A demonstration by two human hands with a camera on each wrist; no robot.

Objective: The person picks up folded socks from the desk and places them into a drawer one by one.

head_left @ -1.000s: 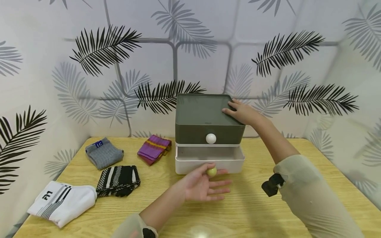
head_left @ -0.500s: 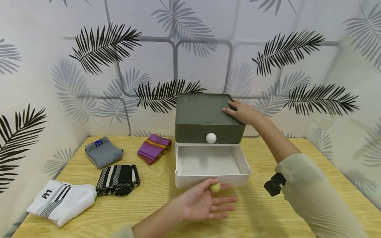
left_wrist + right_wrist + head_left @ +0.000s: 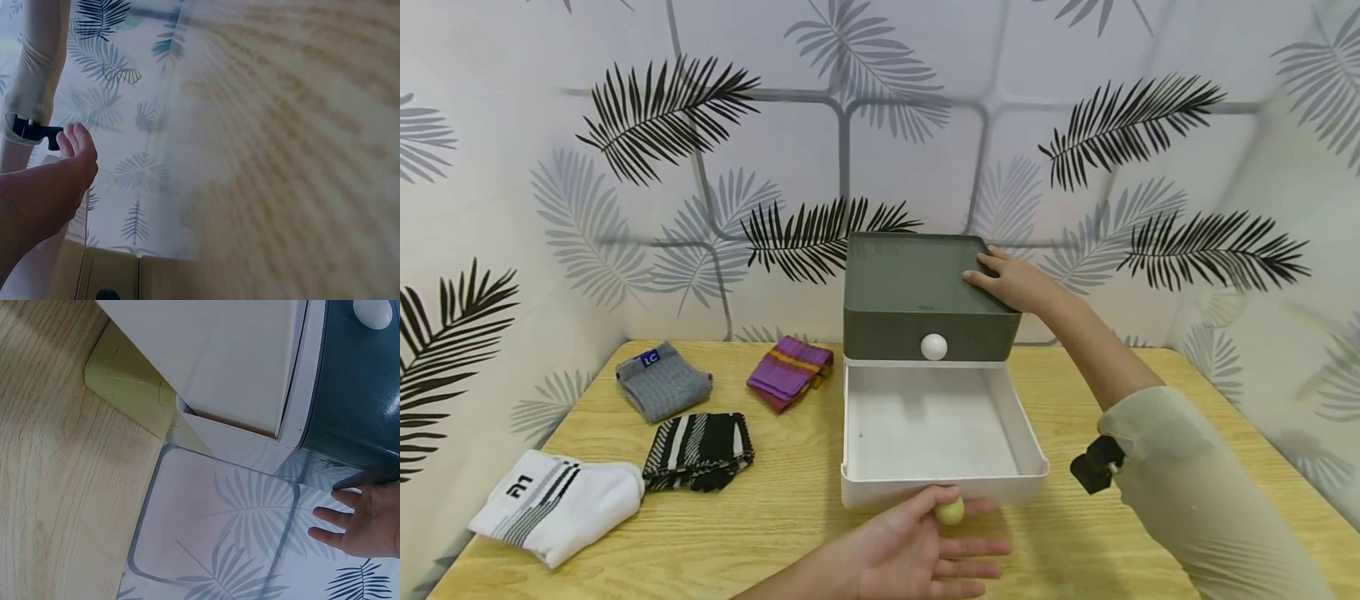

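A two-tier drawer box [image 3: 925, 275] stands at the back of the table, its dark green upper tier bearing a white knob [image 3: 933, 347]. From under it juts the white lower drawer [image 3: 936, 425], bare inside. Between thumb and forefinger my left hand [image 3: 910, 546] pinches that drawer's yellow-green knob [image 3: 951, 510]; its other fingers are spread. In the left wrist view the left hand [image 3: 53, 194] hides the knob. My right hand [image 3: 1018, 283] rests on the box's top right edge with fingers extended; the right wrist view also shows this right hand [image 3: 369, 519] beside the green tier.
Left on the table lie a folded grey sock [image 3: 662, 383], a purple sock [image 3: 786, 371] with a yellow stripe, a black-and-white patterned sock [image 3: 700, 450] and a white sock [image 3: 561, 504]. A leaf-printed wall covering [image 3: 910, 158] encloses the back and sides.
My left hand has drawn the lower drawer toward me by its knob, and more of its inside shows. The right hand has stayed on the box's top edge.
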